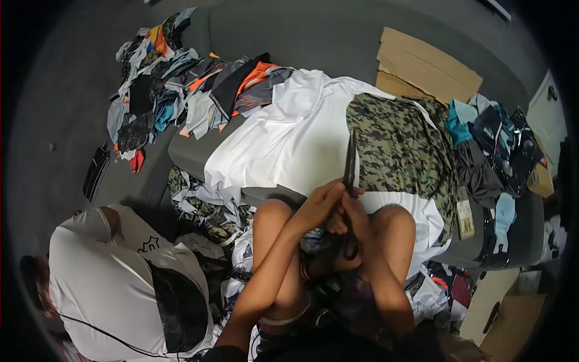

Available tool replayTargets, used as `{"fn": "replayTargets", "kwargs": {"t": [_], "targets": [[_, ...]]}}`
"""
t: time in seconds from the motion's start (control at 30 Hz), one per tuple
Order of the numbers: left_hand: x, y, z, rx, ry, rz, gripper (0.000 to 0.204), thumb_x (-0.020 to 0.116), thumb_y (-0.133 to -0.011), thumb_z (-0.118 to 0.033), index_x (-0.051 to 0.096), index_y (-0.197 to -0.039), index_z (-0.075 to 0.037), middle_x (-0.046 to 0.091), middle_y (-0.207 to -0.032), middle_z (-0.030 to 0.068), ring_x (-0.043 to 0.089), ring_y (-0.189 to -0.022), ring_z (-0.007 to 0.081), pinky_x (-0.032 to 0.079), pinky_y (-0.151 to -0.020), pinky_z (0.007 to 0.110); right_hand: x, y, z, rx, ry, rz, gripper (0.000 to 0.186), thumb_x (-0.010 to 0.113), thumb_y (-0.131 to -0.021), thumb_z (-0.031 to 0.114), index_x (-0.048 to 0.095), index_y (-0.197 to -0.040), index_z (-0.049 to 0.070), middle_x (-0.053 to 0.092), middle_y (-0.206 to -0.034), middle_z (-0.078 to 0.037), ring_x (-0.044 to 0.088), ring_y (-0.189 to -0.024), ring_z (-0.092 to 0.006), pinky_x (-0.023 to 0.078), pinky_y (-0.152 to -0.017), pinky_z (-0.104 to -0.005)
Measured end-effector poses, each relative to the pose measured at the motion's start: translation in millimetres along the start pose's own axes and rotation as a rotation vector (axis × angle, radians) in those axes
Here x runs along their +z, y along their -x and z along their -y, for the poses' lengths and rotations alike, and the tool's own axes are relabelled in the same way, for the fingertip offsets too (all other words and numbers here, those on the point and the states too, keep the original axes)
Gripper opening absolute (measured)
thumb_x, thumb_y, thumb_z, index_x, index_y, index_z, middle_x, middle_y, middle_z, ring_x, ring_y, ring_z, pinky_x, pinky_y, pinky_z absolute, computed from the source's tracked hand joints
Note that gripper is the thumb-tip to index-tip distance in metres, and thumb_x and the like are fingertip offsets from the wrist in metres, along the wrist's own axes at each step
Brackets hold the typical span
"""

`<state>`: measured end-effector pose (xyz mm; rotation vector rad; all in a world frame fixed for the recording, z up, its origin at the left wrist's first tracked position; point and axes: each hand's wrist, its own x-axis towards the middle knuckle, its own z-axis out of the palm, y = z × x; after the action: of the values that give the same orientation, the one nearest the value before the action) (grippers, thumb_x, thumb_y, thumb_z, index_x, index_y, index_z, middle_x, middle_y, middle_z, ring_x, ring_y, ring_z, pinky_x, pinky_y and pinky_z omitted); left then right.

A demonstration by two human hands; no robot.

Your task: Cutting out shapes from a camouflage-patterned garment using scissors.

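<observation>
Head view only. My left hand (319, 205) and right hand (356, 220) meet between my raised knees, both wrapped on the long dark pair of scissors (349, 166). The blades point up and away over the near edge of the grey padded work surface (253, 36). Left fingers curl around the upper shank; the right hand is closed around the handle end lower down. No fabric visibly sits between the blades, though the tip is too dark to tell for sure.

The scissors read as slim, black and closed or nearly so, standing almost upright against the white cloth sheet (289, 142), just left of the camouflage-print green fabric piece (398, 145).

My judgement: to handle this well, keep the tip off the knees, steady the shank with the left, let the right work the handles.

Around: a heap of mixed coloured fabric scraps (163, 90) at the far left edge, flat brown cardboard (422, 60) at the far right corner, dark and teal garments (494, 139) along the right edge. Another person in a white shirt (102, 283) crouches at lower left.
</observation>
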<state>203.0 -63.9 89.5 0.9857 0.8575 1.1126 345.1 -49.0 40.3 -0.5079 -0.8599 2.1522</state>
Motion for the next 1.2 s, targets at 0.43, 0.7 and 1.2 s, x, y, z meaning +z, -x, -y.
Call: {"fn": "replayTargets", "kwargs": {"t": [0.43, 0.7, 1.2], "targets": [[1, -11, 28, 0.058, 0.007, -0.173, 0.019, 0.05, -0.097, -0.02, 0.055, -0.097, -0.001, 0.064, -0.081, 0.0105, 0.059, -0.068, 0.0167, 0.046, -0.066, 0.023, -6, 35, -46, -0.092, -0.018, -0.264, 0.026, 0.046, -0.097, 0.025, 0.055, -0.096, 0.001, 0.06, -0.079, -0.008, 0.055, -0.067, -0.015, 0.044, -0.064, -0.0227], [-2, -25, 24, 0.106, 0.358, -0.261, 0.018, 0.05, -0.097, -0.021, 0.053, -0.095, -0.004, 0.053, -0.07, 0.0045, 0.051, -0.063, 0.0136, 0.041, -0.062, 0.022, -1, 87, -41, -0.206, 0.55, -0.379, 0.023, 0.058, -0.088, 0.012, 0.059, -0.109, 0.002, 0.061, -0.096, -0.008, 0.056, -0.082, -0.0123, 0.043, -0.072, -0.0186], [11, -12, 27, -0.034, 0.238, 0.082, 0.018, 0.05, -0.097, -0.023, 0.051, -0.095, -0.005, 0.053, -0.071, 0.004, 0.048, -0.061, 0.0092, 0.037, -0.057, 0.019, 6, 69, -62, 0.115, 0.36, -0.12, 0.026, 0.071, -0.08, 0.015, 0.055, -0.096, 0.003, 0.06, -0.085, -0.007, 0.054, -0.074, -0.0124, 0.041, -0.069, -0.0201]]}}
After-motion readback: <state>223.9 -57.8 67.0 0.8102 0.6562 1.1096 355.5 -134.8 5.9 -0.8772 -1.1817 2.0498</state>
